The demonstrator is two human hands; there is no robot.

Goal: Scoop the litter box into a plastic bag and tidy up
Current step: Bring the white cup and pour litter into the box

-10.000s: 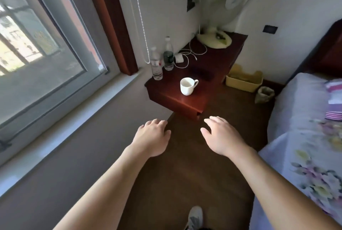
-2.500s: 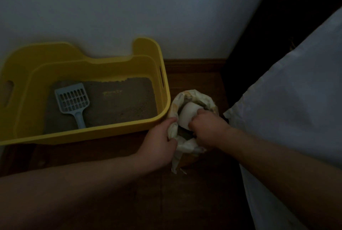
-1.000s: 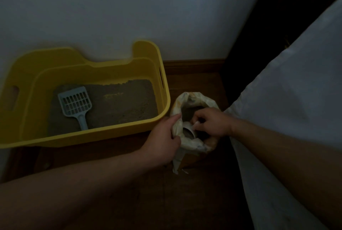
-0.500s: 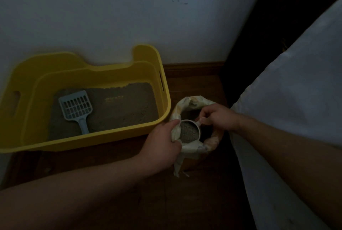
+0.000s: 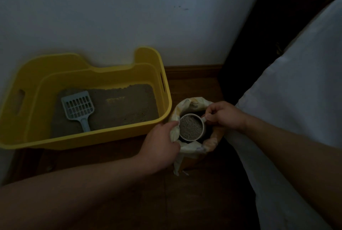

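Head view: dim corner of a room, seen from above.
Litter box point(image 5: 167, 100): yellow, on the floor against the wall, holding a layer of grey-brown litter point(image 5: 125, 106).
Scoop point(image 5: 78, 108): pale blue, slotted, lying flat on the litter at the box's left part, handle toward the near wall.
Bag point(image 5: 194, 103): pale, crumpled, mouth open, standing just beside the box's right wall, between box and bed.
Left hand point(image 5: 161, 146): fingers closed on the bag's near-left rim.
Right hand point(image 5: 224, 116): fingers pinched shut on the handle of a cup point(image 5: 191, 127), held upright in the bag's mouth and full of grey granules.
Bed point(image 5: 296, 91): white cover, crowding the bag's right side.
Floor point(image 5: 194, 202): dark wood boards.
Wall point(image 5: 111, 17): plain white, with a wooden skirting board point(image 5: 194, 69).
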